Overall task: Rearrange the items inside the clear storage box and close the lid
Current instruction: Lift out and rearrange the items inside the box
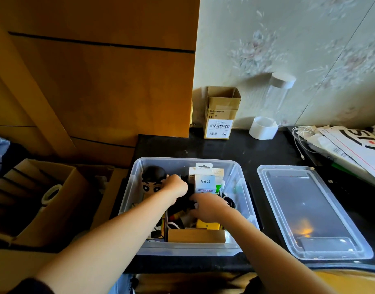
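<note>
The clear storage box (138, 166) stands open on the black counter, packed with items. Its clear lid (313, 211) lies flat on the counter to the right of it. Both hands are inside the box. My left hand (176, 188) has its fingers curled round a dark item next to a cartoon-face figure (153, 181). My right hand (210, 205) grips dark cables or a black object in the middle; what exactly it holds is hidden. A white mini fan package (204, 183) stands upright behind the hands. A yellow item (207, 225) and a brown box (196, 235) sit at the front.
A small cardboard box (221, 112) and a clear tube on a white base (265, 124) stand at the back against the wall. Papers and white cables (339, 141) lie at the right. A large cardboard box with tape rolls (51, 194) sits lower left.
</note>
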`<state>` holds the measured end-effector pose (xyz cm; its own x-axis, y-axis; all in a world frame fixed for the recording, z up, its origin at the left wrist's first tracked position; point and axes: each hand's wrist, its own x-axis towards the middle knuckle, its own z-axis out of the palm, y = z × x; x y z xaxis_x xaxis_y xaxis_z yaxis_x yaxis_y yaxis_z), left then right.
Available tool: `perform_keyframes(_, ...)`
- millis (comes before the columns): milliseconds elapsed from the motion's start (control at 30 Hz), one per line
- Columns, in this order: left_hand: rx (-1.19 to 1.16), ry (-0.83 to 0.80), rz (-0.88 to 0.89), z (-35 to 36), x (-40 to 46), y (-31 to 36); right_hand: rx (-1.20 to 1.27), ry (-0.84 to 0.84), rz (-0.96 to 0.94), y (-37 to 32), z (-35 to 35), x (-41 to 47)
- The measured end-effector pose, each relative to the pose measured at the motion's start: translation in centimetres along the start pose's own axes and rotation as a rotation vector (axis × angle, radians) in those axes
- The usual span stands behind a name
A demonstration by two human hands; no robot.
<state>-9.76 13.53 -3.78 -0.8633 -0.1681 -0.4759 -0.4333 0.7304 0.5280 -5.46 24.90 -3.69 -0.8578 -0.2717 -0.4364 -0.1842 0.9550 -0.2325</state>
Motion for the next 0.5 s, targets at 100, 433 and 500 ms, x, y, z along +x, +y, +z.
perform_keyframes(100,0.069,-0.043,0.006,-0.6,-0.3,0.4,0.033,-0.017,-0.02,-0.2,-0.4,-0.5)
perform_keyframes(433,0.017,-0.247,-0.073,-2.3,-1.6,0.2,-0.123,0.219,0.174,3.7,-4.6,-3.3)
perform_keyframes(500,0.003,-0.26,-0.089,-2.9,-1.9,-0.4,-0.138,0.217,0.19,3.8,-4.8,-3.4)
